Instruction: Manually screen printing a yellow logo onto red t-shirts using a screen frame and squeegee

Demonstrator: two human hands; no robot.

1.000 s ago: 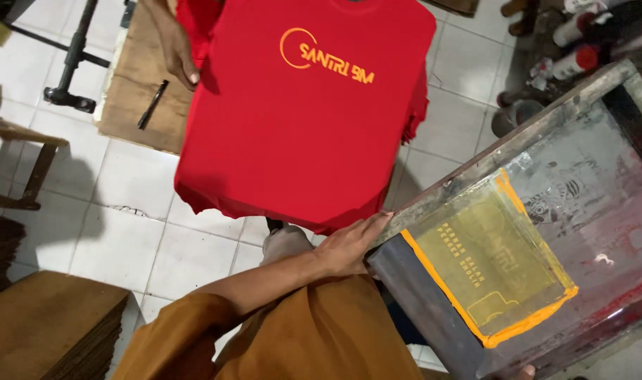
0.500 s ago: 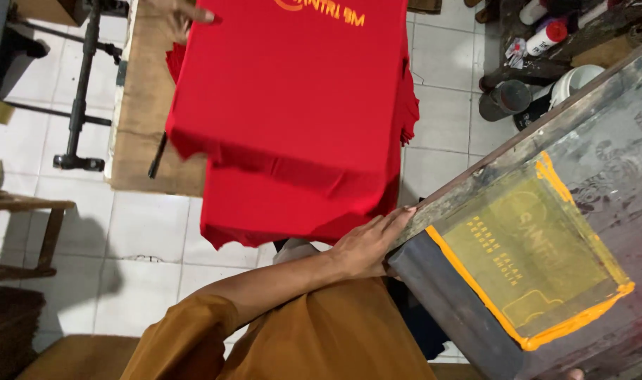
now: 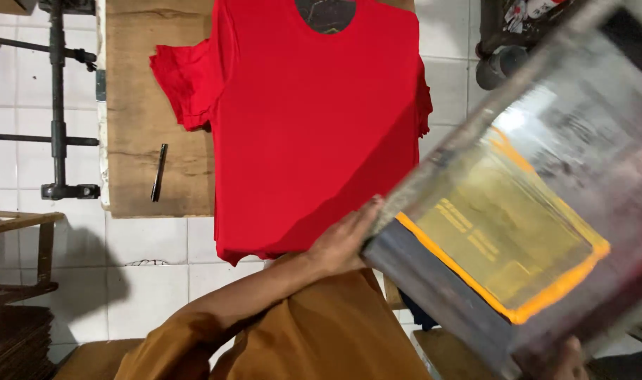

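red shirt (image 3: 321, 127) now lies flat; left hand (image 3: 345, 239) still grips screen frame (image 3: 433, 281).

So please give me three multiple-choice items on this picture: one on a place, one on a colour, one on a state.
1. Where does the black pen lie?
A. on the wooden board, left of the shirt
B. on the shirt
C. on the floor tiles

2. What colour is the shirt?
A. blue
B. red
C. white

3. How is the screen frame held?
A. flat on the shirt
B. lifted, a hand at each end
C. leaning on a wall

Answers:
1 A, it rests on bare board.
2 B, it is red all over.
3 B, the left hand grips one corner, the right hand the lower edge.
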